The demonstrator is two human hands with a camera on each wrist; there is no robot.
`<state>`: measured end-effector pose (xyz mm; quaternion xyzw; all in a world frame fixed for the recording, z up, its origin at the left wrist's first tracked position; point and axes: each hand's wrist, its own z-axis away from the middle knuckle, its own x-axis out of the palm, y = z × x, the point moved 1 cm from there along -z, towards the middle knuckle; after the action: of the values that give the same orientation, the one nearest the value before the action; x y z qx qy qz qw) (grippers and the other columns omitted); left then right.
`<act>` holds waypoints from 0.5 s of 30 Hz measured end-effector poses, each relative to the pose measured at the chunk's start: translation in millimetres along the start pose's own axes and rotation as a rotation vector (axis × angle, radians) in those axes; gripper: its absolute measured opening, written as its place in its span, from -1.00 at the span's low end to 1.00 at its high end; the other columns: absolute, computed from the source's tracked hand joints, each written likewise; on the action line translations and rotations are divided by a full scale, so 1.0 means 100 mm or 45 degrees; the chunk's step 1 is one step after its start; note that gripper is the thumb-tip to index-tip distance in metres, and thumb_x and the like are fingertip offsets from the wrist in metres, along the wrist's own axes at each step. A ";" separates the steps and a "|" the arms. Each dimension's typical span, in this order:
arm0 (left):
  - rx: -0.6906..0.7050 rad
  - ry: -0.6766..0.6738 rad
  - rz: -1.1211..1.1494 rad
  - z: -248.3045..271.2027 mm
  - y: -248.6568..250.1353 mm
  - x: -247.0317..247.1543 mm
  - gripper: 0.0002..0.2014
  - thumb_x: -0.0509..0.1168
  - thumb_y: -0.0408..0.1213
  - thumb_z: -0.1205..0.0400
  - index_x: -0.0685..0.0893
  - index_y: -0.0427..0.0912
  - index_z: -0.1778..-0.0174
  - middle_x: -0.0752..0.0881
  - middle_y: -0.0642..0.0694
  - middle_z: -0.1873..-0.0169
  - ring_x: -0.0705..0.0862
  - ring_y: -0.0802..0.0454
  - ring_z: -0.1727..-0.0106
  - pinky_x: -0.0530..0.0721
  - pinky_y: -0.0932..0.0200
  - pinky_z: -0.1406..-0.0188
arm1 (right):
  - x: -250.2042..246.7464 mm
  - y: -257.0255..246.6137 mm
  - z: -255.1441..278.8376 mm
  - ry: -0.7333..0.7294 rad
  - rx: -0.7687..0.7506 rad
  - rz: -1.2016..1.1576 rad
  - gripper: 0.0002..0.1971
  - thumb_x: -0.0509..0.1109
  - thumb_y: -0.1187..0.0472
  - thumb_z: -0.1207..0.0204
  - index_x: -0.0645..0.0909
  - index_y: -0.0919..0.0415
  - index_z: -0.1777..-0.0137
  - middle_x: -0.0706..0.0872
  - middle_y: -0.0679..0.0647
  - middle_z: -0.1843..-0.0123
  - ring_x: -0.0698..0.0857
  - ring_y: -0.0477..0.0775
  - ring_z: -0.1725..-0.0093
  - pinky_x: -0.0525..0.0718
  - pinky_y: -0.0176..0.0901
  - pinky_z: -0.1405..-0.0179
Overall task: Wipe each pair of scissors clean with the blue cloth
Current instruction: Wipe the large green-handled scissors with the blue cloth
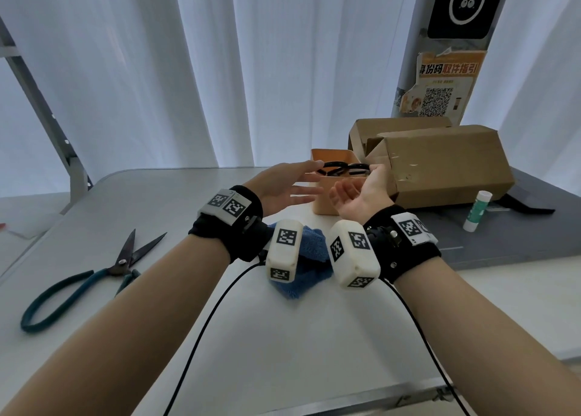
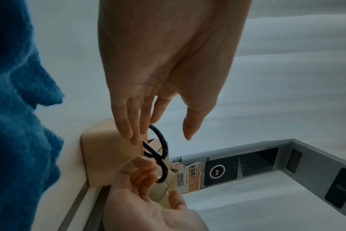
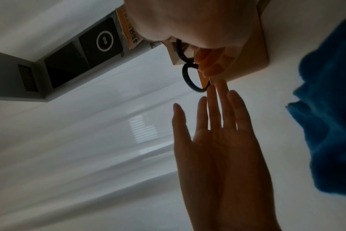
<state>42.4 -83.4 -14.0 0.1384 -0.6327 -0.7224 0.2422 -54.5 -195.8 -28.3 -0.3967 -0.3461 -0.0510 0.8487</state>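
Both hands reach for black-handled scissors standing in a small orange box.

The left hand (image 1: pixel 283 186) is spread, fingers straight, fingertips at one handle loop of the black scissors (image 1: pixel 342 168); the right hand (image 1: pixel 364 189) curls its fingers at the other loop, seemingly hooking it, though the grip is partly hidden. The orange box (image 1: pixel 327 195) sits on the surface (image 1: pixel 157 201) beside a cardboard carton (image 1: pixel 446 164). The blue cloth (image 1: pixel 311 258) lies below the wrists; teal-handled scissors (image 1: pixel 94 277) lie apart at left.

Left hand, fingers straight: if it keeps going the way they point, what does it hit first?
Most likely the black scissor handles sticking out of the orange box. The left hand's fingertips sit right at the nearer loop; depth is unclear, so they may already be touching.
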 end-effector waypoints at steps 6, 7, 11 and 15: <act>-0.024 0.106 -0.085 0.21 0.13 -0.34 -0.78 0.36 -0.20 -0.70 0.65 -0.24 -0.18 0.74 -0.17 -0.01 0.76 -0.07 -0.06 0.72 0.11 -0.13 | 0.25 0.30 0.20 -0.203 0.159 0.127 -0.73 0.26 0.06 -0.61 0.48 0.24 0.23 0.53 0.10 0.35 0.48 0.04 0.40 0.52 -0.21 0.47; -0.019 0.138 -0.127 0.27 0.15 -0.41 -0.80 0.36 -0.20 -0.70 0.65 -0.23 -0.15 0.75 -0.15 0.03 0.77 -0.05 -0.01 0.72 0.13 -0.09 | 0.31 0.36 0.25 -0.264 0.199 0.200 -0.76 0.28 0.13 -0.60 0.47 0.24 0.26 0.51 0.10 0.36 0.46 0.03 0.42 0.52 -0.23 0.51; 0.050 0.347 -0.441 0.53 0.25 -0.71 -0.81 0.33 -0.19 -0.72 0.65 -0.24 -0.12 0.76 -0.15 0.07 0.77 0.00 0.10 0.74 0.14 -0.04 | 0.52 0.70 0.44 -0.473 0.273 0.467 -0.83 0.28 0.29 -0.59 0.49 0.26 0.25 0.52 0.13 0.34 0.47 0.02 0.43 0.55 -0.31 0.61; -0.027 0.410 -0.890 0.85 0.31 -1.12 -0.82 0.31 -0.16 -0.74 0.66 -0.22 -0.04 0.80 -0.13 0.12 0.79 0.03 0.14 0.74 0.20 0.14 | 0.73 1.13 0.63 -0.686 0.286 0.801 -0.83 0.37 0.23 -0.60 0.51 0.27 0.19 0.56 0.15 0.32 0.55 0.04 0.40 0.61 -0.26 0.57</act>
<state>99.5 44.8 18.0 0.4549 -0.4937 -0.7369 0.0791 7.2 -60.5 -26.1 -0.3872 -0.4211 0.3538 0.7400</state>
